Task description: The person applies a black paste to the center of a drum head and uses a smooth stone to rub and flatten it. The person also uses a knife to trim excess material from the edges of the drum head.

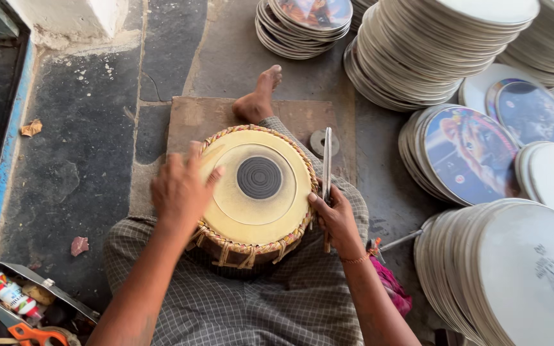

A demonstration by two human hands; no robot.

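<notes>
I sit cross-legged on the stone floor [84, 147] with a drum [258, 192] resting in my lap, its pale skin facing up and a dark round patch [259, 177] at its centre. A braided rim with laces runs around the head. My left hand [181, 189] lies flat on the left edge of the drum, fingers spread over the rim and thumb reaching onto the skin; it presses rather than grips, holding nothing. My right hand [336, 218] is closed around a thin flat metal tool [327, 168] that stands upright just beside the drum's right rim, my thumb touching the braid. My bare foot [259, 96] sticks out beyond the drum onto a wooden board [193, 118], where a small metal ring [324, 142] also lies. To my right and ahead, stacks of round skins [431, 51] are piled, some plain white, some printed with pictures [472, 154]. At lower left an open tin [40, 282] holds orange-handled scissors [27, 333] and a small tube. A pink cloth [389, 285] lies beside my right forearm.
</notes>
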